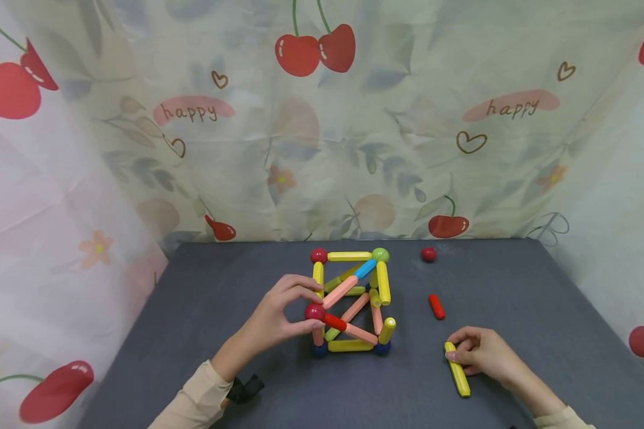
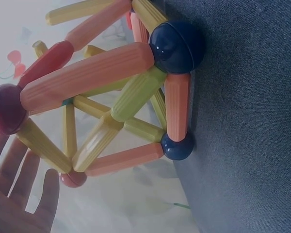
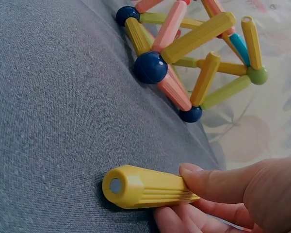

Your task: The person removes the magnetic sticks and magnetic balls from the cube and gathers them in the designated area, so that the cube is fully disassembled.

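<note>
A frame of magnetic rods and balls stands on the dark table, with yellow, green and pink rods (image 2: 89,75) between its balls. My left hand (image 1: 278,314) holds the dark red ball (image 1: 315,312) at its near left upper corner, thumb below and fingers above. From that ball a short red rod (image 1: 335,322) and a pink rod (image 1: 361,334) slope down to the right. A yellow rod (image 1: 387,329) stands on the near right dark blue ball (image 3: 152,68). To the right, my right hand (image 1: 485,356) pinches a loose yellow rod (image 3: 148,187) lying against the table, its magnet end visible.
A short red rod (image 1: 437,307) lies on the table (image 1: 220,286) right of the frame. Farther back rests a loose red ball (image 1: 428,254). Behind the table hangs a cherry-printed curtain (image 1: 322,149). A black strap (image 1: 245,389) sits by the left wrist.
</note>
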Demonstrator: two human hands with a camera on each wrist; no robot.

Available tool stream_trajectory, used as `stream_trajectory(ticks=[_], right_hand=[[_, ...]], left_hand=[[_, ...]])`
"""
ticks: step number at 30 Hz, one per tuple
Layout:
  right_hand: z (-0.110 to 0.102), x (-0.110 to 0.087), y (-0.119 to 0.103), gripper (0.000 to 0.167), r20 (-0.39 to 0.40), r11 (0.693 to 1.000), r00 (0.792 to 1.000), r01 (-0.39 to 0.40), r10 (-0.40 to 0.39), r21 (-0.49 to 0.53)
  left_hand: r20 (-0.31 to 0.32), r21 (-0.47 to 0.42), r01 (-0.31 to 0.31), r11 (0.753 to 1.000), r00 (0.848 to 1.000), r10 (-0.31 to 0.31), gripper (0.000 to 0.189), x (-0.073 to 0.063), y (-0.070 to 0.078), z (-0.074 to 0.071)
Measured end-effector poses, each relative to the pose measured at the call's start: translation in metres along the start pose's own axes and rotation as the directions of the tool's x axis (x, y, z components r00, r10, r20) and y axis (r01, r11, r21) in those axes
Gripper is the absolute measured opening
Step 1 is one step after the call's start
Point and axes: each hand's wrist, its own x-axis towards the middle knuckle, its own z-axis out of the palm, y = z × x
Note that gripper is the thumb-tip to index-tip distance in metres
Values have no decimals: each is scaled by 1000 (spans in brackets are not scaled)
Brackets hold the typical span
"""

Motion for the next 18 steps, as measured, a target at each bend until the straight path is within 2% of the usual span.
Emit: stream_trajectory(ticks=[8, 18], right_hand=[[3, -2, -2, 41, 15, 1000, 1000, 4, -4, -11], [6, -4, -5, 39, -7, 999, 1000, 29, -29, -34]], left_hand=[[1, 3, 0, 1000, 1000, 0, 32, 1, 0, 0], [6, -2, 3, 1000, 1000, -3, 32, 1, -1, 0]])
